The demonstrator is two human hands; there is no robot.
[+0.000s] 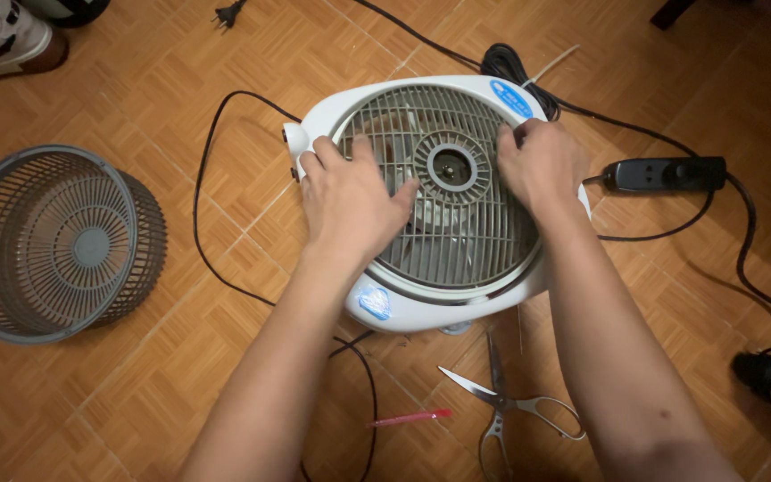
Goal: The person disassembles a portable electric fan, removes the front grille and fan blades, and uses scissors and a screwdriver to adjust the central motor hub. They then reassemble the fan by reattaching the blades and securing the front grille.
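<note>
Closest to you, a pair of metal scissors (pixel 503 406) lay open on the wood parquet floor (pixel 671 295), and just left of them sat a thin pink stick (pixel 412 417), both right between your forearms. A thin black cord (pixel 203 192) looped across the floor under your left arm and ran back up toward the fan.

Past that was the main thing: a white box fan (pixel 439 201) lying flat on its back on the floor, grey round grille (pixel 457 223) facing up, hub in the middle. Your left hand (pixel 350 196) was spread flat on the left side of the grille, fingers splayed, pressing rather than gripping anything, with the thumb reaching toward the hub. Your right hand (pixel 537 165) sat on the upper right edge of the grille with the fingers curled over the rim where grille meets housing; couldn't really tell if it was pinching something there or just resting.

Off to the left, well apart from the fan, a loose grey fan guard (pixel 51 241) lay on the floor like a basket. On the right, a black power strip (pixel 667 174) sat near the fan with its thick cable snaking off. Further back there was a bundle of coiled black cable (pixel 510 67) touching the fan's top edge, a loose plug (pixel 229 13), and a sneaker (pixel 2 40) in the far left corner.
</note>
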